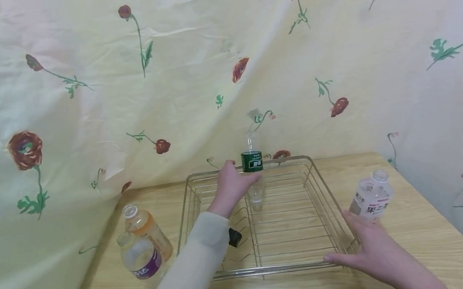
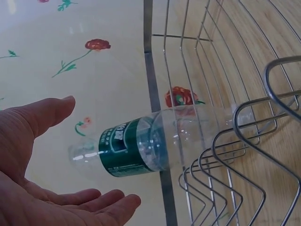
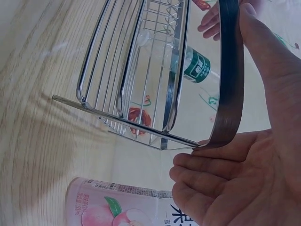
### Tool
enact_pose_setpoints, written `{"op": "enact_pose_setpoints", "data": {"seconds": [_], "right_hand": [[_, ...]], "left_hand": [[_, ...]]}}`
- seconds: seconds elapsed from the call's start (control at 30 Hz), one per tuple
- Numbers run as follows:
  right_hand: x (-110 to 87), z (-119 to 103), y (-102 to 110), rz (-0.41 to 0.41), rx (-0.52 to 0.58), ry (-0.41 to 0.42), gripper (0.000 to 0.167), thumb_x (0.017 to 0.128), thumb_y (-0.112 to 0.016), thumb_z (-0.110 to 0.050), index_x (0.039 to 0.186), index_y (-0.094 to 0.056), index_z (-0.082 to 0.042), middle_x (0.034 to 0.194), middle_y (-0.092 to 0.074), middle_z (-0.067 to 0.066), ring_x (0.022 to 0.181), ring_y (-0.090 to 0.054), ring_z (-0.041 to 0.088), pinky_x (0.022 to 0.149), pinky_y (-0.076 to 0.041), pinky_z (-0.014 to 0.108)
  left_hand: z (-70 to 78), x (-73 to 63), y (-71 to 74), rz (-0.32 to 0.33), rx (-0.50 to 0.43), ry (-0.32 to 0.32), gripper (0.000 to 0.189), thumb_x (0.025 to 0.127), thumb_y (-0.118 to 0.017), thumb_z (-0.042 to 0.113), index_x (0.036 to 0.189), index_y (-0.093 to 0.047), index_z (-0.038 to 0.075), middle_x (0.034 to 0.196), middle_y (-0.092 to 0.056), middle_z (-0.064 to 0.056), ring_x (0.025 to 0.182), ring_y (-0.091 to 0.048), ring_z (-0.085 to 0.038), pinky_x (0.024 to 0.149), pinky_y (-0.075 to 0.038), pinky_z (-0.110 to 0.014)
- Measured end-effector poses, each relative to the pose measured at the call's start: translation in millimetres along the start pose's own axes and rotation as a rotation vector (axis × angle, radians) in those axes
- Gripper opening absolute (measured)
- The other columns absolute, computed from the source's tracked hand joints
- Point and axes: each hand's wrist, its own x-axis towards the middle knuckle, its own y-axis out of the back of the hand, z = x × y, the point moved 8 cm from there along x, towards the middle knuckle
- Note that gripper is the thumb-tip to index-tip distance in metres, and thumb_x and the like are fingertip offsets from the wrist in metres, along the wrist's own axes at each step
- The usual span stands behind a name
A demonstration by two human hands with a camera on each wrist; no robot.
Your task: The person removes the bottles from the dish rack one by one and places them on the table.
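A clear plastic bottle (image 1: 252,161) with a green label stands upside down at the back of the wire rack (image 1: 288,268), its narrow neck (image 2: 240,115) pointing down among the wires. My left hand (image 1: 232,187) is beside this bottle, thumb and fingers spread; the left wrist view shows a gap between them and the plastic. At the rack's near right corner, my right hand (image 1: 369,248) touches the rim, thumb along the front and fingers extended at the side. Close beyond those fingers is an open-topped bottle (image 1: 372,195) with a peach-printed label.
Left of the rack, an orange-tinted bottle (image 1: 147,230) and a purple-labelled bottle (image 1: 141,257) stand on the wooden table (image 1: 430,231). A small black piece (image 1: 235,237) shows inside the rack. Flowered cloth (image 1: 190,87) hangs behind.
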Motion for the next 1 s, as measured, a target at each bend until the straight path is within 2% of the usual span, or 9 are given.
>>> {"op": "enact_pose_setpoints", "data": {"seconds": [0.23,0.43,0.57,0.77,1.0], "right_hand": [[-0.7,-3.5,0.5,0.004,0.003,0.003,0.125,0.068,-0.083,-0.069,0.143,-0.038,0.019,0.142,-0.041,0.042,0.127,-0.039,0.063,0.096,-0.037,0.076],[-2.8,-4.2,0.2,0.005,-0.008,0.002,0.124,0.068,-0.084,-0.067,0.144,-0.037,0.019,0.143,-0.040,0.043,0.127,-0.038,0.064,0.097,-0.036,0.077],[-3.1,-5.5,-0.2,-0.002,-0.002,-0.008,0.124,0.068,-0.084,-0.067,0.144,-0.037,0.020,0.143,-0.040,0.043,0.127,-0.038,0.064,0.097,-0.037,0.076],[-4.9,-7.3,1.5,0.010,0.003,-0.015,0.125,0.068,-0.083,-0.069,0.144,-0.037,0.019,0.143,-0.040,0.042,0.128,-0.038,0.063,0.097,-0.037,0.076],[-12.4,-12.6,2.3,0.000,0.004,-0.028,0.127,0.068,-0.081,-0.071,0.146,-0.036,0.018,0.144,-0.040,0.041,0.129,-0.038,0.063,0.098,-0.036,0.076]], "left_hand": [[-8.1,8.0,-2.7,0.017,-0.018,0.024,0.093,0.082,-0.086,0.038,0.149,-0.038,-0.004,0.143,-0.050,-0.024,0.128,-0.052,-0.038,0.103,-0.048,-0.049],[-13.8,11.6,-9.3,-0.001,-0.037,0.031,0.090,0.083,-0.085,0.038,0.148,-0.039,-0.004,0.138,-0.053,-0.023,0.121,-0.055,-0.036,0.101,-0.050,-0.051],[-11.2,13.5,-13.0,-0.005,-0.032,0.023,0.085,0.082,-0.086,0.036,0.143,-0.043,-0.005,0.128,-0.058,-0.020,0.112,-0.059,-0.033,0.095,-0.053,-0.049],[-3.6,17.1,-16.4,-0.008,-0.008,-0.007,0.067,0.083,-0.086,0.033,0.127,-0.051,-0.003,0.106,-0.060,-0.011,0.093,-0.061,-0.026,0.079,-0.057,-0.040],[-2.8,16.8,-18.1,-0.028,0.009,0.010,0.064,0.083,-0.086,0.035,0.123,-0.052,-0.002,0.101,-0.058,-0.009,0.090,-0.059,-0.024,0.078,-0.056,-0.038]]}}
